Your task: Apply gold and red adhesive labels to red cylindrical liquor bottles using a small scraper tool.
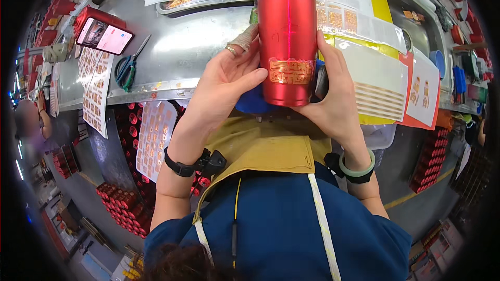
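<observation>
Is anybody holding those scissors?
No, the scissors lie untouched on the metal table, while the left grip and right grip are on the red bottle.

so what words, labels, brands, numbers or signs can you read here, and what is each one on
None I can quote:
Red bottle: gold maze-like decal, no plain word; faint dark marks farther up, illegible.
Phone: screen text too small to read reliably.
Hanging sticker sheet: gold motifs, too small to make out.
Yellow apron: faint dark marks near its edge, illegible.
</observation>
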{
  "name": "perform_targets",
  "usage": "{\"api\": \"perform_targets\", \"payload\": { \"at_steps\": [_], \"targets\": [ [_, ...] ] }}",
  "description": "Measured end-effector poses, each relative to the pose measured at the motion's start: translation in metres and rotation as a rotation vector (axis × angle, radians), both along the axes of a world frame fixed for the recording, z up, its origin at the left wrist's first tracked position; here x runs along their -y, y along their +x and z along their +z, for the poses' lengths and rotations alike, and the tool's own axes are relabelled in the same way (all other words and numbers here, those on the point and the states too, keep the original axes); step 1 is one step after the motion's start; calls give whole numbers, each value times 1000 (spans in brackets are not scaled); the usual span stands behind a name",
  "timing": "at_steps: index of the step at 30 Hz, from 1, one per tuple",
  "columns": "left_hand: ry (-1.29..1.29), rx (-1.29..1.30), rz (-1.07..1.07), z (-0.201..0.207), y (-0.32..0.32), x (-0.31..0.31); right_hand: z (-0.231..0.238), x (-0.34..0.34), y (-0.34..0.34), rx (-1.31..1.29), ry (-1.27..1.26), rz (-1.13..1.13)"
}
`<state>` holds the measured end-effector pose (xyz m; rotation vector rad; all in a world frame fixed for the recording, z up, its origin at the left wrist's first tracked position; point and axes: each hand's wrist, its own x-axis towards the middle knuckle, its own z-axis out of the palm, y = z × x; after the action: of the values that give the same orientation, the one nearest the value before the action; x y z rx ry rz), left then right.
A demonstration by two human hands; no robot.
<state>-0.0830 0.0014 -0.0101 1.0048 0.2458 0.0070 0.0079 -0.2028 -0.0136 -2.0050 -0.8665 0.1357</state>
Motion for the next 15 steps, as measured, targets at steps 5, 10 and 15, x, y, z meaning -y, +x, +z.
{"api": "perform_targets", "payload": {
  "at_steps": [5,10,15],
  "targets": [
    [-80,-22,-11,4,1,-4,8,-3,-4,43,-24,-2],
    [-112,-49,15,-3,0,-3,17,-5,-10,54,-116,-39],
    [289,-3,234,-1,-8,12,13,0,-7,79,-74,-8]
  ]
}}
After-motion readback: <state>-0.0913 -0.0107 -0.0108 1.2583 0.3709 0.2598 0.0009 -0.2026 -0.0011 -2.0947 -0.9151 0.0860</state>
